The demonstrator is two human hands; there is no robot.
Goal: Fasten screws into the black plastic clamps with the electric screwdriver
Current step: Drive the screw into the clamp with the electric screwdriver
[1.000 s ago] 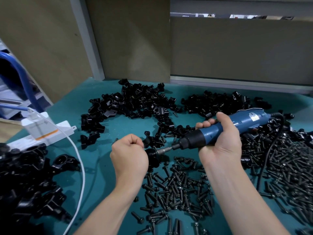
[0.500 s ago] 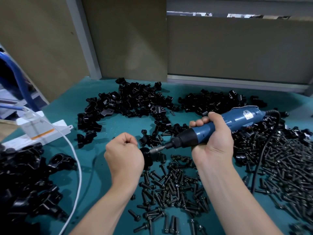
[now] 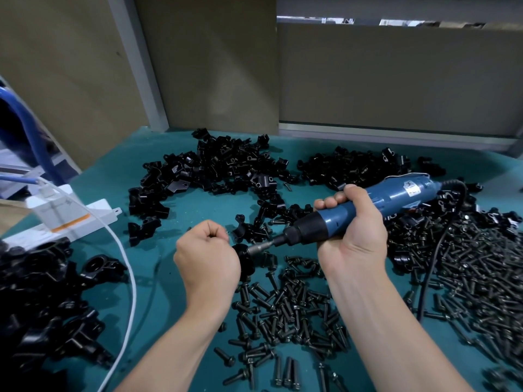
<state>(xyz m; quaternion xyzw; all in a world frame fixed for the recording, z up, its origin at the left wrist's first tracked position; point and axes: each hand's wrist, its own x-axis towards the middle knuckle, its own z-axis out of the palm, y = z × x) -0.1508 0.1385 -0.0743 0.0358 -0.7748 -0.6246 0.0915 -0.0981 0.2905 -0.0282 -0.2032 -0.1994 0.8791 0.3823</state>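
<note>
My right hand [image 3: 353,230] grips the blue electric screwdriver [image 3: 393,196], which lies slanted with its metal bit pointing left and down. The bit tip meets a black plastic clamp [image 3: 245,257] that my left hand [image 3: 206,258] holds in a closed fist; most of the clamp is hidden behind the fingers. Loose black screws [image 3: 285,306] lie scattered on the teal table [image 3: 181,278] just below both hands. The screw being driven is not visible.
Piles of black clamps [image 3: 220,168] spread across the back of the table, larger black parts [image 3: 42,292] heap at the left, and a big screw pile [image 3: 481,278] lies at the right. A white cable [image 3: 124,264] and white box [image 3: 59,213] sit left. The screwdriver's black cord [image 3: 433,264] trails right.
The hands stay joined at the clamp, with the bit still against it; only the camera view has shifted slightly.
</note>
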